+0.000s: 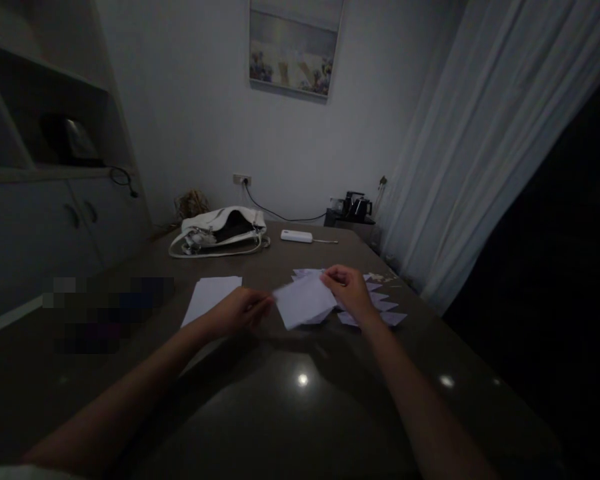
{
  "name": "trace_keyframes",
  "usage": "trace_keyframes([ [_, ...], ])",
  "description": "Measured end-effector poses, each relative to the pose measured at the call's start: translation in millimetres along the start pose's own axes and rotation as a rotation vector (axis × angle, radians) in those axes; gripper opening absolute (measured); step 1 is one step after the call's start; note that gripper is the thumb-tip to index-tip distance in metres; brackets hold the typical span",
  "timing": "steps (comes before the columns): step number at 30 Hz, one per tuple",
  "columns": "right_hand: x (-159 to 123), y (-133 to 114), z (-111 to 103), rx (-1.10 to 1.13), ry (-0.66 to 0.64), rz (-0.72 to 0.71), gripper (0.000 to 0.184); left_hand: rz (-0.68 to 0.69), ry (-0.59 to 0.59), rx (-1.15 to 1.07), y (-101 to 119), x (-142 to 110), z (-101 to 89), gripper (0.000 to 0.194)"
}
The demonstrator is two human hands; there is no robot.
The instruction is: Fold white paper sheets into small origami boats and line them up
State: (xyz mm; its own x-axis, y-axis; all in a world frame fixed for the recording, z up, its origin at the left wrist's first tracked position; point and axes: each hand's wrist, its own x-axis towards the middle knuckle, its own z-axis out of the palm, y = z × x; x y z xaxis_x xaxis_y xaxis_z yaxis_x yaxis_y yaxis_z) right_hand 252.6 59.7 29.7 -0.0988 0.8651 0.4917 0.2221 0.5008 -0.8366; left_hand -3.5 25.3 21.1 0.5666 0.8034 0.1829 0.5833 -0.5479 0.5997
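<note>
Paper sheet (303, 303) spans above the surface (260, 420), toward its right edge; the right hand (351, 288) pinches its far-right corner. The left hand's (237, 311) nearly closed fingers adjoin the left corner, contact unclear.

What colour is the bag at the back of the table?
The bag is white, best seen in the head view.

The sheet (303, 303) in my right hand (349, 291) looks like paper, matt and smooth. My desk (300, 427) is hard, smooth and glossy (it throws light back in bright spots). The bag (220, 219) seems soft and leathery, with shiny, metal-looking fittings (257, 229); the white device (297, 237) looks like smooth plastic, the curtain (445, 133) like thin, pleated cloth.
</note>
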Motion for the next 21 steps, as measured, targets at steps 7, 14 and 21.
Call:
trace_keyframes([
  [7,2,3,-6,0.142,0.004,0.082,0.026,-0.038,0.313,-0.109,-13,-3,-5.6,0.045],
  [14,-17,3,38,0.126,-0.114,0.055,0.020,-0.050,0.259,-0.104,4,-3,8.5,0.044],
  [21,-32,3,54,-0.125,-0.281,-0.063,0.013,0.081,0.113,0.006,6,-6,19.4,0.038],
])
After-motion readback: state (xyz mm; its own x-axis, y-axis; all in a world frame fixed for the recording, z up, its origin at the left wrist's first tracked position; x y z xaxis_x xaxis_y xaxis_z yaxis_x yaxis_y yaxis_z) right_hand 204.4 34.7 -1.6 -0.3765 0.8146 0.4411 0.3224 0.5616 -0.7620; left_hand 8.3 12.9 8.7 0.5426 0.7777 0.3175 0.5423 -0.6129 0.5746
